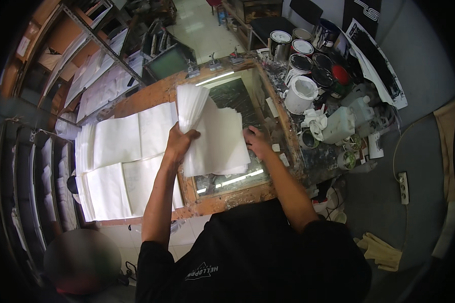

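My left hand is closed on the left edge of a thick stack of thin white sheets, thumb on top. The upper left part of that stack curls upward and its layers fan apart. At the stack's right edge is my right hand, its fingers bent and slightly blurred; whether they grip the sheets cannot be made out. Under the stack lies a glass panel set in a worn wooden table. Left of my left hand, more white sheets rest in several side-by-side piles.
Metal hinge clamps line the table's far edge. Paint cans, plastic jugs and jars crowd a stained surface on the right. Racks with sheets stand at the left. A round stool is at lower left, a power strip at right.
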Demonstrator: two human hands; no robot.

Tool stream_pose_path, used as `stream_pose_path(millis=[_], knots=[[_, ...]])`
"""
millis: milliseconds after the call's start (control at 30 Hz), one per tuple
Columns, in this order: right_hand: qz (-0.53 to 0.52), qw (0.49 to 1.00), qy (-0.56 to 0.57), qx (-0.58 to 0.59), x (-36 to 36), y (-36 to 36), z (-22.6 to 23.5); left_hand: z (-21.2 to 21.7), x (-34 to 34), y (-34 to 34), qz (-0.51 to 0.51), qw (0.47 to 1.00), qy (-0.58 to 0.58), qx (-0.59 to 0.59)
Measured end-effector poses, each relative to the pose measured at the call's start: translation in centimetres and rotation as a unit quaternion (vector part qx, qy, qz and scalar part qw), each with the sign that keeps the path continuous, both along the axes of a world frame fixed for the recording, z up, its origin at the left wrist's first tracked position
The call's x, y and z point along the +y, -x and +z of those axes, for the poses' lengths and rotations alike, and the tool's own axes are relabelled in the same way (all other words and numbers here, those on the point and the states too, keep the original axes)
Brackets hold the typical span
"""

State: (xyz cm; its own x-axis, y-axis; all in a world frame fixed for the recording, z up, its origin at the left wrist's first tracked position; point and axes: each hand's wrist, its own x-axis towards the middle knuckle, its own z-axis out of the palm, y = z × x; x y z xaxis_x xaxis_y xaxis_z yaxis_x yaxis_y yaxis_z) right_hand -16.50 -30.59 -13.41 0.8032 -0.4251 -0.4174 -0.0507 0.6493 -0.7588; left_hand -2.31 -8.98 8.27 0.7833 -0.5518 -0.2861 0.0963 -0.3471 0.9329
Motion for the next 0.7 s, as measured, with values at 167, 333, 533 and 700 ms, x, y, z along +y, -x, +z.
stream_pose_path(millis=[167, 333, 533, 700], knots=[[0.043, 0.994, 0.063, 0.076, 3.4, -4.3, 3.0, 4.5, 0.3, 1.1, -0.023, 1.000, 0.020, 0.001], [-0.124, 0.931, 0.343, 0.028, 3.7, -1.7, 11.6, 5.9, 4.4, 2.2, 0.046, 0.986, 0.056, -0.152], [-0.158, 0.858, 0.488, 0.004, 2.2, 3.0, 12.5, -7.4, 8.5, 6.5, 0.193, 0.943, 0.115, -0.244], [-0.119, 0.782, 0.608, -0.069, -0.1, 1.3, 5.2, -16.1, 6.8, 5.9, 0.194, 0.963, 0.038, -0.184]])
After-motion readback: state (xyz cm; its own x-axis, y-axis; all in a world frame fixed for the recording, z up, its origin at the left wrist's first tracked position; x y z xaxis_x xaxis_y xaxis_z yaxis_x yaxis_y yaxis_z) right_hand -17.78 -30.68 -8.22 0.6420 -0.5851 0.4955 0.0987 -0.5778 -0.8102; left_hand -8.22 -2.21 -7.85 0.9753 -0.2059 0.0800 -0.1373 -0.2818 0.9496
